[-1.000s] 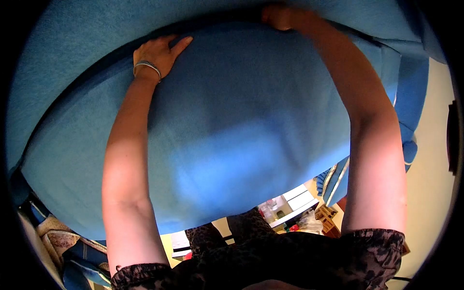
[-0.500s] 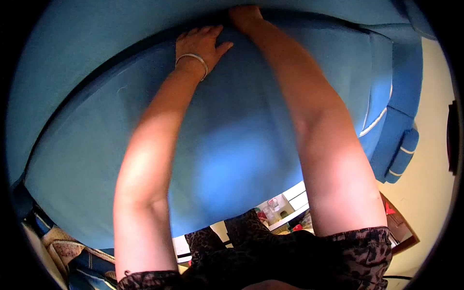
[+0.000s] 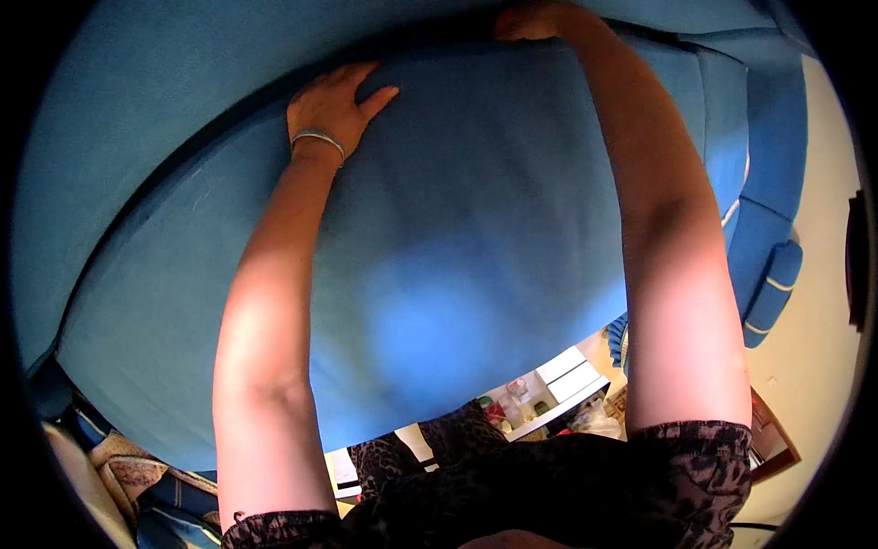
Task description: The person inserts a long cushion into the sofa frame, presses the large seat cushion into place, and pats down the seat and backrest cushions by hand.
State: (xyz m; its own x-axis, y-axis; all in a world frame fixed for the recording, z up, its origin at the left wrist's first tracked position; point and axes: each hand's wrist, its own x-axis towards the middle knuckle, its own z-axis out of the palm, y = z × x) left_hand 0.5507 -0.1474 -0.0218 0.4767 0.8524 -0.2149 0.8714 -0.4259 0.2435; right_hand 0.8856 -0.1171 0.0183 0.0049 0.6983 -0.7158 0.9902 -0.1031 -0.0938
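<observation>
A broad blue sofa seat cushion fills most of the view, with a dark gap along its far edge. My left hand, with a bracelet at the wrist, lies flat near that edge, fingers stretched out and thumb apart. Farther right, at the gap, is my right hand, its fingers bent and close together by the cushion edge. Shadow hides anything between them. Beyond the gap rises the blue sofa back.
To the right stand a blue sofa arm and a small blue bolster. Below the cushion's near edge, a white shelf unit holds several small items. A wooden-framed piece is at the lower right. Brown and blue fabric is at lower left.
My right hand has moved to the right along the gap. My left hand has slid left and slightly nearer on the cushion, still spread.
</observation>
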